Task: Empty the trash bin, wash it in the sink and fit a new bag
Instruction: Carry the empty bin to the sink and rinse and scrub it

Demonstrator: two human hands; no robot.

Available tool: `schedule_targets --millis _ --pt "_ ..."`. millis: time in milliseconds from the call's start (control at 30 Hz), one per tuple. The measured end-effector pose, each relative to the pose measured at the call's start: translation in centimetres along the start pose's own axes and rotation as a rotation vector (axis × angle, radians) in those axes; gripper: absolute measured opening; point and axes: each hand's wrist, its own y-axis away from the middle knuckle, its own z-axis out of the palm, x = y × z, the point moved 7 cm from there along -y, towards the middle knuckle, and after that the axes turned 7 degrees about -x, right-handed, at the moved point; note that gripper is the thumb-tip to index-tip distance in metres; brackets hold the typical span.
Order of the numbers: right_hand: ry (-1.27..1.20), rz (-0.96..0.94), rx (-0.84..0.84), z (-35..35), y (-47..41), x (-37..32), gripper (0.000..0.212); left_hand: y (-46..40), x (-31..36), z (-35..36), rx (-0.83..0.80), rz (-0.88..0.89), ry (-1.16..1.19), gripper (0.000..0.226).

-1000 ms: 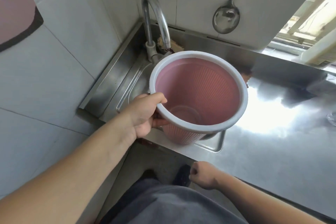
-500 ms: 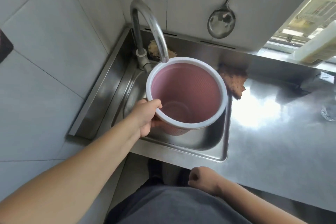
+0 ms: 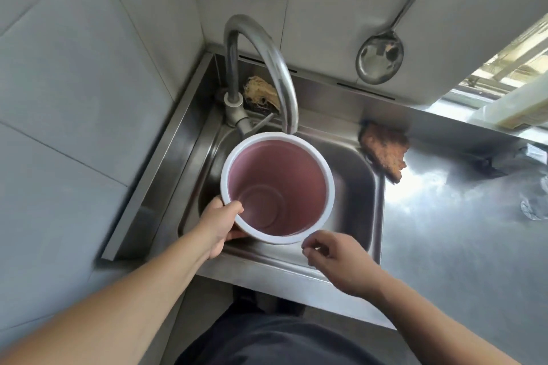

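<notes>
Left hand [image 3: 221, 224] clamped on near-left rim of the trash bin [image 3: 278, 187], thumb hooked inside over the white rim, fingers under the outside. Right hand [image 3: 335, 258] empty, fingers loosely curled and not closed on anything, just beside the bin's near-right rim; touching or not, cannot tell.

Bin is pink with a white rim, mouth up and facing the camera, empty inside, no bag, looks dry. It sits in or just over the sink [image 3: 355, 169] basin; whether the base rests on the sink floor is hidden. Bin's long axis roughly vertical, slightly tipped toward the person.

Key relation: faucet [image 3: 267, 68] spout ends right at the bin's far rim, at or just outside the edge, not clearly over the opening. No water seen. Faucet base and lever sit behind-left of the bin, nearer the left hand, but that hand is busy; right hand is free, and must reach across the bin.

Judgement: emptying done, washing about to start. Scrubbers [image 3: 261, 93] [image 3: 384, 151] lie on the sink ledge, untouched.
</notes>
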Motion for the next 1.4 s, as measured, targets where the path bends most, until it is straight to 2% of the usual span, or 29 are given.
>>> schedule_targets --millis 167,333,433,567,633,733,800,1000,1133,1200,1400 --pt "0.095 -0.116 0.157 -7.1 -4.3 -3.5 0.016 -1.4 -0.3 -0.6 -0.041 -0.016 -0.008 0.033" --pt "0.236 -0.123 0.274 -11.4 -10.1 -5.8 0.021 -2.7 -0.9 -0.9 -0.014 0.005 -0.064 0.032" --pt "0.318 -0.125 0.269 -12.4 -13.6 -7.6 0.026 -3.0 -1.2 -1.2 0.039 0.049 -0.113 0.039" --pt "0.422 -0.107 0.188 -12.6 -17.3 -9.0 0.059 -2.6 -1.1 -1.6 0.125 0.109 -0.177 0.052" --pt "0.456 -0.065 0.132 -12.3 -19.3 -8.8 0.066 -2.6 -1.0 -1.5 0.164 0.137 -0.204 0.056" --pt "0.577 -0.013 0.055 -11.4 -21.5 -8.3 0.057 -2.4 -0.9 -1.6 0.241 0.164 -0.262 0.054" --pt "0.548 -0.048 0.037 -11.0 -22.3 -8.2 0.054 -2.1 -0.7 -1.6 0.284 0.189 -0.291 0.054" --pt "0.566 -0.042 0.122 -11.4 -23.6 -7.3 0.06 -1.2 0.0 -1.1 0.416 0.237 -0.267 0.055" --pt "0.444 -0.06 0.105 -10.9 -24.0 -7.0 0.065 -1.3 0.2 -1.0 0.435 0.244 -0.308 0.057" --pt "0.464 -0.033 0.111 -10.7 -23.4 -6.9 0.068 -1.4 0.2 -1.0 0.439 0.241 -0.312 0.057" --pt "0.494 -0.126 0.106 -10.2 -20.7 -6.9 0.073 -1.6 0.1 -1.0 0.47 0.237 -0.295 0.056"
